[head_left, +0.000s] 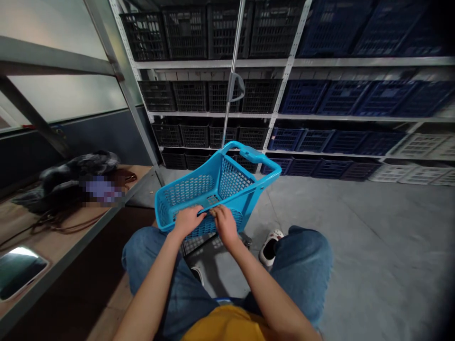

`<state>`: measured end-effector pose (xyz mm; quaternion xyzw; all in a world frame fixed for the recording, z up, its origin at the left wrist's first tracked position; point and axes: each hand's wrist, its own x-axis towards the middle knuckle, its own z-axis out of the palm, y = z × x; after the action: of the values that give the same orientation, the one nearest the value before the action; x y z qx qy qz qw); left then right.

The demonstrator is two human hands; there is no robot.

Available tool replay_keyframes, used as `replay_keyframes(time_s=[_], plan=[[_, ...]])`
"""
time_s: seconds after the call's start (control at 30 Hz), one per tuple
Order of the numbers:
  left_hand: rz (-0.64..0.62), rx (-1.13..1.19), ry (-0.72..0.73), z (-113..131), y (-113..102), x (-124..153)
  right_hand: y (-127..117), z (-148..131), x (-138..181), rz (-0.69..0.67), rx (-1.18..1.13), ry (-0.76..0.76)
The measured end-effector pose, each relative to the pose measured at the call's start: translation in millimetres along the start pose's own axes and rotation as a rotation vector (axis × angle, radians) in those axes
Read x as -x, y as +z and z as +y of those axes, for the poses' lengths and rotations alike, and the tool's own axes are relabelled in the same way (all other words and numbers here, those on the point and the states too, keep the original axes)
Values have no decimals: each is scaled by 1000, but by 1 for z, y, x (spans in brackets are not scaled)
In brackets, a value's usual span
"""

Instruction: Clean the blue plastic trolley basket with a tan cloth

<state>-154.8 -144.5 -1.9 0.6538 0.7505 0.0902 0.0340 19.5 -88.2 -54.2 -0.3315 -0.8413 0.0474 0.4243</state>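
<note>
A bright blue plastic shopping cart (192, 187) with perforated basket walls stands in front of my knees, its looped handle (250, 154) raised at the far right end. My left hand (188, 221) is closed over the basket's near rim. Just to its right, my right hand (225, 223) also bends its fingers over that rim, with the fingertips partly hidden. Both hands are close together. Little shows inside the basket except its blue floor and side holes.
A metal pole (232, 61) with a grey loop grip (235, 87) rises behind the cart. Shelves hold black crates (192, 97), dark blue crates (305, 97) and white crates (415, 142). At left, a wooden bench (73, 220) bears a phone (21, 272) and a dark fuzzy cloth (71, 173).
</note>
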Motion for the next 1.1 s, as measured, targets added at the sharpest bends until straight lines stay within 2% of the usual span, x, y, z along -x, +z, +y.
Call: replay_keyframes(time_s=[0.07, 0.13, 0.23, 0.33, 0.47, 0.53, 0.63, 0.7, 0.77, 0.87, 1.0, 1.1], plan=[[-4, 4, 10, -1, -1, 0, 7, -5, 3, -57, -6, -48], [-14, 22, 23, -2, -2, -1, -4, 7, 1, -72, -16, -59], [-31, 45, 10, -1, -2, -1, -28, 36, -5, 49, -50, 47], [-26, 44, 2, 0, -2, -1, -28, 38, -5, 167, -82, 157], [-36, 37, -9, 0, -2, -1, 5, 4, 4, 36, -137, 17], [-49, 45, -17, -1, -3, -2, 13, -3, 6, -36, -108, -55], [-49, 62, -10, -1, -4, -2, 3, 18, 8, -103, -73, -117], [-48, 62, -10, 0, -5, -1, -9, 39, 12, -57, -70, -68], [-48, 56, -19, 0, -4, -1, -13, 49, 16, 42, -67, 44], [-34, 46, -11, 1, -5, -1, 0, 32, 18, 73, -69, 90], [-30, 46, 12, -2, -7, -1, 13, 2, 13, -56, -55, -25], [-42, 63, -3, -4, -9, -1, -1, 23, 14, -92, -44, -46]])
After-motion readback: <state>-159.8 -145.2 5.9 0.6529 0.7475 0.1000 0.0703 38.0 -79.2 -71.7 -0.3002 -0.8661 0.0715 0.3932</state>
